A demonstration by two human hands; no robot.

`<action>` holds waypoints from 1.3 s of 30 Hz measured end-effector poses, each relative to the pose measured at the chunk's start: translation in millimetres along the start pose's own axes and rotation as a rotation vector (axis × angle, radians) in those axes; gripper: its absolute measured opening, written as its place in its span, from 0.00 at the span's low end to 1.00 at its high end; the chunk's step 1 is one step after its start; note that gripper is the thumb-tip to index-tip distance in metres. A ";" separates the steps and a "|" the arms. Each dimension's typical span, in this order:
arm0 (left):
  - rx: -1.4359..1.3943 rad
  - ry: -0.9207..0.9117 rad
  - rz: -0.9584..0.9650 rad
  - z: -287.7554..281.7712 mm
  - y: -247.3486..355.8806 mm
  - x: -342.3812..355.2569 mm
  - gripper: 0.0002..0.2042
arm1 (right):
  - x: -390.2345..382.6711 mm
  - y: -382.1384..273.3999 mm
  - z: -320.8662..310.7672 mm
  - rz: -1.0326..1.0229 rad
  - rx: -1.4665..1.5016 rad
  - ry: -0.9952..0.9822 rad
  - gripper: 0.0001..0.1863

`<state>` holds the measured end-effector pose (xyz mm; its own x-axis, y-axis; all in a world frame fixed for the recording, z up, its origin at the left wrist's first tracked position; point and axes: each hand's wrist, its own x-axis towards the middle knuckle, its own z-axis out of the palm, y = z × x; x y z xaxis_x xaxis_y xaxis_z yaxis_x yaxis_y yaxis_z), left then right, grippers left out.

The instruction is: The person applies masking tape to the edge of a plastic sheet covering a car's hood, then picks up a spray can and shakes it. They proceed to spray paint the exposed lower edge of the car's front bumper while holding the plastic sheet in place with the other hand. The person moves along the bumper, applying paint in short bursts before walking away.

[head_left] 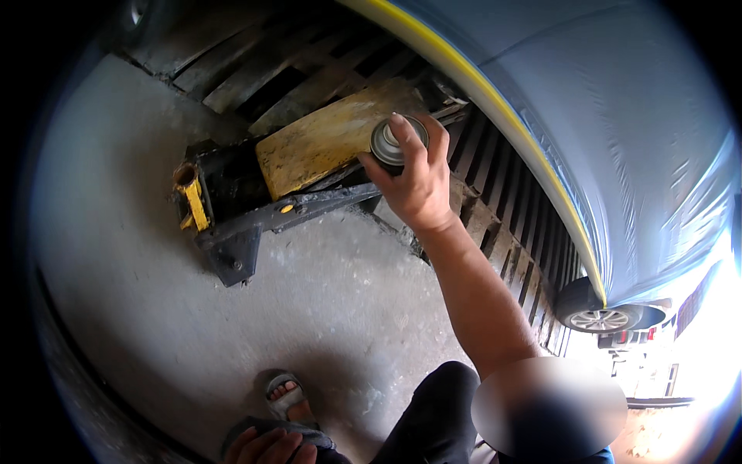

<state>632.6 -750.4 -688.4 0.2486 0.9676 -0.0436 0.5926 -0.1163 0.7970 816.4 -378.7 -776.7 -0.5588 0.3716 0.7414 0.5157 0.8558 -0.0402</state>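
Observation:
My right hand [421, 185] is wrapped round a spray can [386, 154], seen from above, with the index finger laid over its top. Below the can lies a floor jack with a worn, dirty yellow cover plate [309, 151] and a black frame [290, 213]. A yellow socket [195, 203] with a round, rusty opening stands at the jack's left end. Whether spray is coming out cannot be seen. At the lower edge my left hand [270, 448] rests on my knee, fingers laid over it and nothing visible in them; the rest of it is cut off.
Slatted wooden pallets [263, 85] lie beyond and beside the jack on the concrete floor [325, 301]. A car covered in grey plastic sheeting [595, 131], edged with yellow tape [495, 97], fills the right; its wheel [599, 319] shows low down. My sandalled foot [287, 394] is near the bottom.

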 end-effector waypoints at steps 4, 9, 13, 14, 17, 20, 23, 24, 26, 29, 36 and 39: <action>0.051 -0.015 -0.006 4.7 5.3 4.8 0.32 | -41.0 17.5 -41.9 0.153 -0.132 0.058 0.40; 0.066 -0.025 0.008 5.1 10.8 10.3 0.30 | -161.7 23.0 -148.5 0.537 -0.455 0.143 0.41; 0.067 -0.067 -0.042 7.0 18.7 12.6 0.29 | -214.7 2.0 -192.9 0.681 -0.578 0.005 0.43; 0.061 -0.102 -0.079 5.7 22.0 11.3 0.30 | -216.1 -5.0 -197.0 0.677 -0.555 -0.013 0.43; 0.030 -0.070 -0.172 2.2 33.8 14.2 0.22 | -201.4 -21.6 -202.6 0.649 -0.437 -0.068 0.43; -0.022 -0.019 -0.285 -2.2 35.5 8.1 0.21 | -150.0 -47.0 -197.7 0.611 -0.247 -0.139 0.43; -0.048 -0.035 -0.424 -7.7 33.7 -7.4 0.21 | -91.1 -75.0 -198.0 0.634 -0.072 -0.255 0.43; -0.055 -0.047 -0.469 -9.4 33.7 -12.4 0.20 | -68.7 -84.4 -199.7 0.624 -0.015 -0.278 0.43; -0.058 -0.121 -0.548 -3.7 31.6 -20.8 0.20 | -26.2 -102.8 -206.9 0.604 0.080 -0.332 0.43; -0.023 -0.227 -0.660 2.5 39.5 -36.7 0.18 | 43.3 -131.0 -211.6 0.612 0.223 -0.417 0.43; 0.128 -0.072 -0.556 19.4 72.9 -81.6 0.17 | 149.5 -170.7 -213.0 0.665 0.415 -0.379 0.42; 0.142 -0.172 -0.513 3.1 86.6 -100.5 0.26 | 173.3 -179.9 -203.1 0.698 0.503 -0.325 0.41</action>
<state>661.3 -858.4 -616.9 0.0154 0.8589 -0.5119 0.7648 0.3197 0.5594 758.7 -541.4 -504.9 -0.4215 0.8803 0.2176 0.5040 0.4269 -0.7508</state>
